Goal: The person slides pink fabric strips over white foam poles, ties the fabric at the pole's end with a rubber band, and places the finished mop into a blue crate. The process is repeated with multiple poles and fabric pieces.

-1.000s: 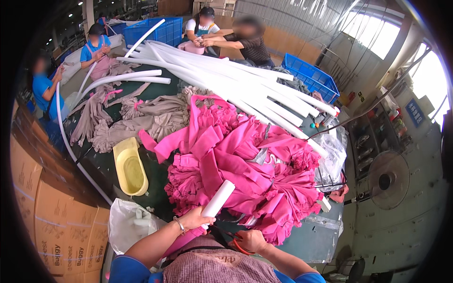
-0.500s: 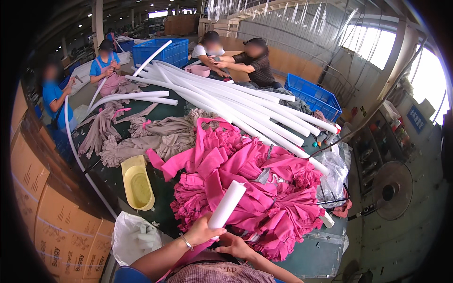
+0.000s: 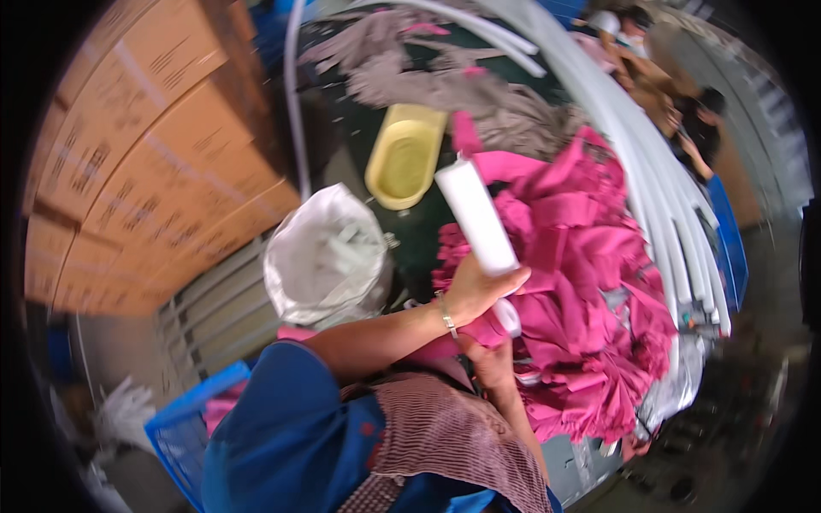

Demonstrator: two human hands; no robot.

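My left hand (image 3: 477,295) wraps round a short white foam tube (image 3: 475,214), which tilts up and away to the left over the table's near edge. Just below it, my right hand (image 3: 494,363) is closed on a strip of pink fabric (image 3: 487,329); its fingertips are partly hidden. A white rounded end (image 3: 508,317) shows between my hands, beside this strip. To the right spreads a large heap of pink fabric pieces (image 3: 590,291), gathered and ruffled in places.
A yellow tub (image 3: 404,162) stands beyond my left hand. Left of it sits a white sack (image 3: 295,265) with pale scraps inside. Cardboard boxes (image 3: 145,162) are stacked at far left, a blue crate (image 3: 175,445) below. Long white foam tubes (image 3: 641,171) lie at right; co-workers (image 3: 629,43) are behind.
My view has swung left and down, showing more boxes, the sack and the blue crate. The left hand still grips the foam tube, now leaning left instead of right.
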